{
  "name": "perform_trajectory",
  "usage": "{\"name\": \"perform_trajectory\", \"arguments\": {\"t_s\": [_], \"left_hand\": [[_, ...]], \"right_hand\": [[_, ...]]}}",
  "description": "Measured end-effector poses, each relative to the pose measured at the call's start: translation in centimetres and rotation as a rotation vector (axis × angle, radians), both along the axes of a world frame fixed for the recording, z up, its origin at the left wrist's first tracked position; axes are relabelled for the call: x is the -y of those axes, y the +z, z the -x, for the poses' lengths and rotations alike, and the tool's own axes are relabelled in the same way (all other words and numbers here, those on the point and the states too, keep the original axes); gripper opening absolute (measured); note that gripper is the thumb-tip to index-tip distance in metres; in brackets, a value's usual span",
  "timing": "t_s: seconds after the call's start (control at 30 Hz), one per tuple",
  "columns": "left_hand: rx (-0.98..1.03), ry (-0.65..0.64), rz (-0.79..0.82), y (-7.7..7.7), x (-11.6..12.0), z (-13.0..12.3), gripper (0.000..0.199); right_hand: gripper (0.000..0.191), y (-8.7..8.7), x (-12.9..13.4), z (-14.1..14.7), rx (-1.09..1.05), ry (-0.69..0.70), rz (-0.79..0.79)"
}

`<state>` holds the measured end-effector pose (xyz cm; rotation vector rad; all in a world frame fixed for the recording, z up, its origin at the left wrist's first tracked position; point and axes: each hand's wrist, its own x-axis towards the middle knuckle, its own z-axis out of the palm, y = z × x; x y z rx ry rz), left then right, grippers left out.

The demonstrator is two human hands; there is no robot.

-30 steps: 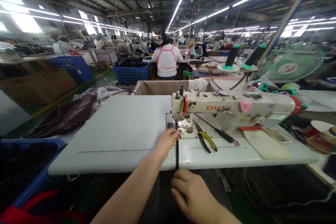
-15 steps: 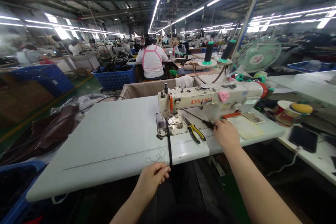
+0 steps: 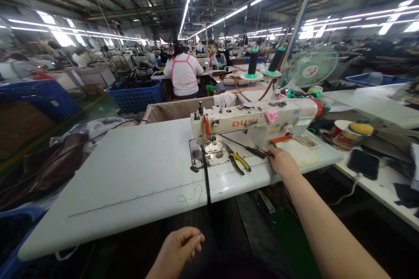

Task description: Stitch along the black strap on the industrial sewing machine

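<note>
While right hand stays near black-handled tool | left hand: dropped lower

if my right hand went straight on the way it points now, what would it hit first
The screwdriver, most likely: its black handle lies just beyond the fingertips of the right hand, though whether they already touch is hard to tell. The yellow-and-black pliers lie farther on.

Two hands, one black strap, two black spools
</note>
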<state>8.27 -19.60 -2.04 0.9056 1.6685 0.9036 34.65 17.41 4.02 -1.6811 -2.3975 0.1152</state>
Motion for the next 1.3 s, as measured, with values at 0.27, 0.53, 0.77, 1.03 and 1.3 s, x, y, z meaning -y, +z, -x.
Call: {"name": "perform_trajectory", "arguments": {"t_s": [0.27,0.53,0.77,1.03,1.3], "left_hand": [[0.027,-0.090,0.039,-1.0,1.2,-0.5,0.049],[0.083,-0.157,0.035,-0.2,2.1,-0.8,0.037],[0.069,-0.119,-0.046,-0.1,3.0,-1.1,0.031],[0.072,-0.105,-0.073,0.2,4.3,-1.4,0.033],[0.054,-0.142,-0.120,0.7,4.9,-1.3,0.032]], "right_hand": [[0.031,0.7,3.1,-1.5,-0.344,-0.127,0.032],[0.018,-1.5,14.9,2.0,-0.930,0.064,0.687],[0.050,-2.2,24.2,5.1,-0.934,0.176,1.349],[0.057,-1.2,26.6,6.8,-0.967,0.135,1.717],[0.056,-2.3,27.4,6.9,-0.875,0.119,1.772]]}}
